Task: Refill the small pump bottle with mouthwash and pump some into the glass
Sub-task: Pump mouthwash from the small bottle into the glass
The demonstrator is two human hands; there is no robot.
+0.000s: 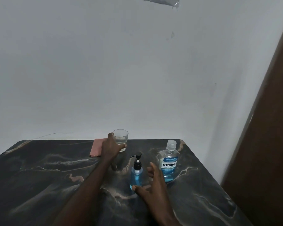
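A clear glass [120, 137] stands at the far middle of the dark marble table [39, 173], and my left hand [110, 146] is wrapped around its left side. The small pump bottle [136, 172], filled with blue liquid and topped by a black pump, stands upright nearer to me. My right hand [151, 185] hovers just right of it with fingers spread, the thumb close to the bottle's base. A large mouthwash bottle [168, 162] with a clear cap and blue label stands to the right, partly full of blue liquid.
A folded pink cloth [96, 147] lies by the table's far edge, left of the glass. A white wall rises behind the table. A brown wooden panel [268, 144] stands at the right. The table's right edge runs diagonally near the mouthwash bottle.
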